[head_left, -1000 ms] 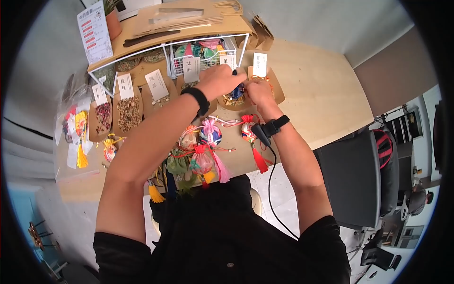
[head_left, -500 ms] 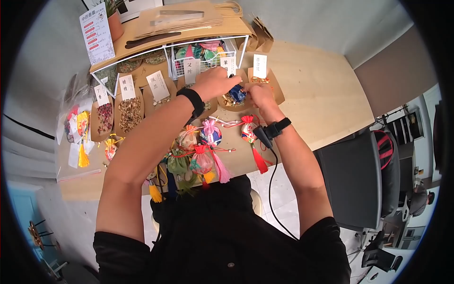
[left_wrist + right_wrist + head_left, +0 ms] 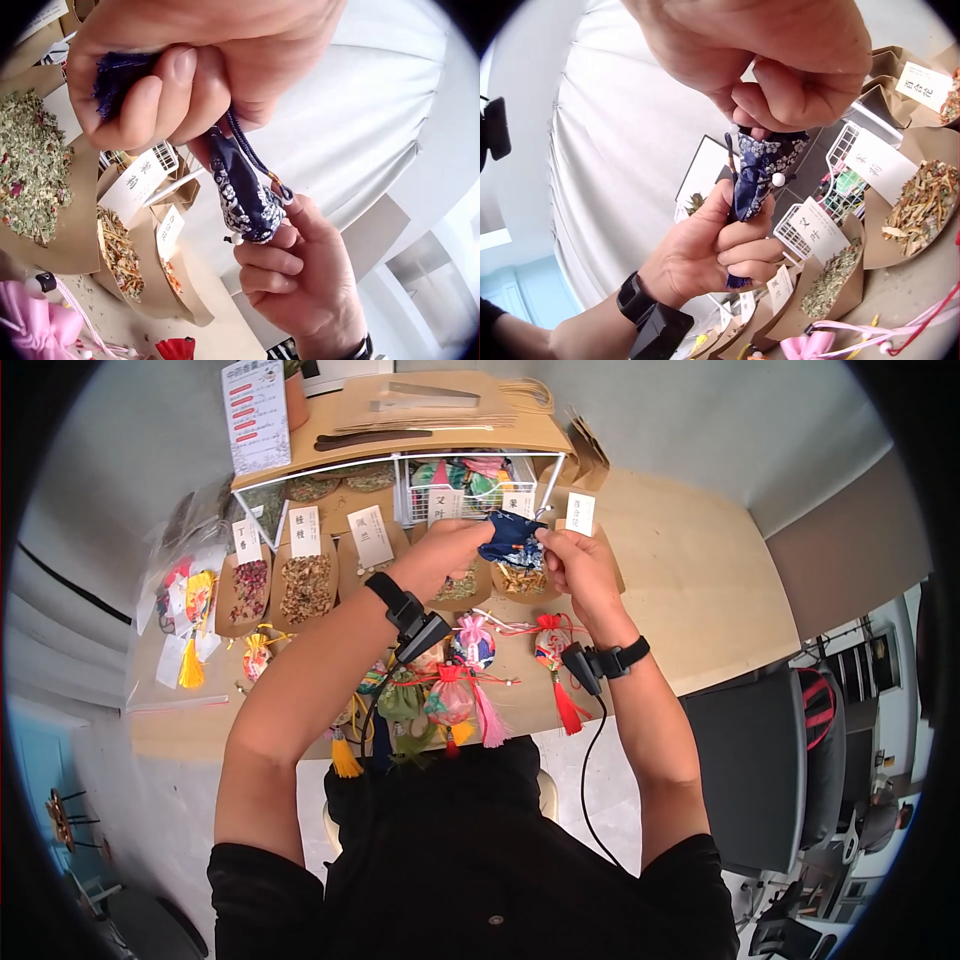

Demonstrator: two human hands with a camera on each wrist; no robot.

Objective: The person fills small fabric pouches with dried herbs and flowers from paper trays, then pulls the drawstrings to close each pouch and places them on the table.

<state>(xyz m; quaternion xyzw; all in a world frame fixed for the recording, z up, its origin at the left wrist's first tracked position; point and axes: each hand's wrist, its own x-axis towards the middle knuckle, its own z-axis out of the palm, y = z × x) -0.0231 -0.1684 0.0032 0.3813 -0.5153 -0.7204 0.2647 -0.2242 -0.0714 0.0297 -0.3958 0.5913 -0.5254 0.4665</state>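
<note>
A dark blue drawstring pouch (image 3: 513, 540) with white flowers is held between both hands above the paper bags. My left hand (image 3: 450, 555) grips its lower end, and a dark blue tassel (image 3: 124, 79) pokes out of the curled fingers in the left wrist view. At the pouch's mouth, my right hand (image 3: 585, 568) pinches the gathered edge, fingertips right at the opening in the right wrist view. A blue cord (image 3: 251, 154) and a white bead (image 3: 778, 179) hang at the pouch. Below it stands an open paper bag of dried flowers (image 3: 522, 582).
Several labelled paper bags of dried herbs, including a brown one (image 3: 305, 585), line the table. In front lie finished-looking pouches, such as a pink one (image 3: 450, 702) and a red one (image 3: 550, 645). Behind stands a wooden shelf (image 3: 300, 465) with a wire basket (image 3: 470, 508).
The blue pouch has come up from the paper bag of dried flowers. My left hand has moved from above that bag to the pouch's lower end; the head view has shifted.
</note>
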